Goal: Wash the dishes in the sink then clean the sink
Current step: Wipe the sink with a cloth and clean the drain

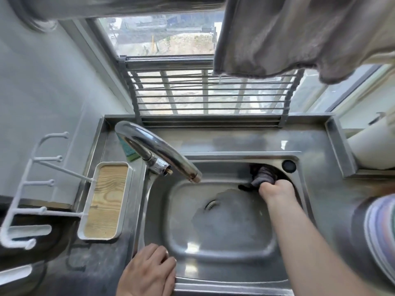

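No dishes show in the sink [222, 261], so you're on the cleaning step. Your right hand [275, 190] grips the dark cloth [261, 175] against the basin's two o'clock corner; your left hand [149, 272] rests flat at seven o'clock. Next, sweep the cloth along the walls toward the drain [211, 204].

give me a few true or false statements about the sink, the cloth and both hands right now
1. The right hand grips a dark cloth against the far right wall of the sink. True.
2. Dishes are stacked in the basin. False: no dishes lie in it; only the drain shows.
3. The left hand rests on the sink's near left edge. True.
4. Water runs from the faucet. False: no stream shows.
5. The wood-bottomed tray sits right of the sink. False: it sits to the left.
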The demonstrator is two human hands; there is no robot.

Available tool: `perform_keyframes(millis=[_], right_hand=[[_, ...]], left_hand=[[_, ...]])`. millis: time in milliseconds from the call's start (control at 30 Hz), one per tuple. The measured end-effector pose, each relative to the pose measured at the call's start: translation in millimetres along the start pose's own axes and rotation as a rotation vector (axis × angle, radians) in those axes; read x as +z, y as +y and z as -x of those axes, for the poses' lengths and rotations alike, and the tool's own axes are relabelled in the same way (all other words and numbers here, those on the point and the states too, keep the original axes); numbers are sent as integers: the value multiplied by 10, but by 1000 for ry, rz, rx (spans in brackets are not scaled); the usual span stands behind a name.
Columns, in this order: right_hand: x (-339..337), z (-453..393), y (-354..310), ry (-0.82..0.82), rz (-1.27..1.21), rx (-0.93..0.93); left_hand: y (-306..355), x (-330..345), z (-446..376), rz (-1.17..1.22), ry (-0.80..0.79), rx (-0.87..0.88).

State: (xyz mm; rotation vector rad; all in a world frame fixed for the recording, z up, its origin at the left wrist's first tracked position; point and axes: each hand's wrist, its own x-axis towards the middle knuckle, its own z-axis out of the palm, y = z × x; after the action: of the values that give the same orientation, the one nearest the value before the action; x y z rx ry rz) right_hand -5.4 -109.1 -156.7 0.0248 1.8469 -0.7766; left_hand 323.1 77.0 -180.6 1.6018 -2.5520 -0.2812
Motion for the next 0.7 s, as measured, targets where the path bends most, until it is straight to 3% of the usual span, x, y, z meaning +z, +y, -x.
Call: perform_keyframes(millis=[133, 167, 200, 233, 267, 300, 367, 500, 600, 700], right_hand=[[938, 78, -28, -233, -475, 155], [1156, 161, 21, -280, -418, 143], [1342, 265, 94, -458, -455, 155], [1505, 377, 136, -537, -387, 149], [1623, 412, 193, -546, -313, 93], [1659, 425, 183, -614, -374, 163], [1481, 192, 105, -549, -474, 219], [297, -444, -200, -225, -350, 24], [-238, -350, -71, -297, -254, -32], [-273, 27, -106, -460, 21, -395]], left_hand=[[-70, 54, 15, -27, 23, 18], [-68, 62, 8, -41, 32, 22], [-62, 63, 2, -47, 41, 23], [-60, 69, -4, -49, 51, 23], [-61, 66, -11, -49, 60, 25], [-68, 63, -15, -51, 57, 25], [-73, 49, -9, -50, 20, 17], [-35, 10, -25, -42, -10, 22], [-32, -36, -17, -44, -30, 35], [-8, -51, -26, -24, -36, 25]])
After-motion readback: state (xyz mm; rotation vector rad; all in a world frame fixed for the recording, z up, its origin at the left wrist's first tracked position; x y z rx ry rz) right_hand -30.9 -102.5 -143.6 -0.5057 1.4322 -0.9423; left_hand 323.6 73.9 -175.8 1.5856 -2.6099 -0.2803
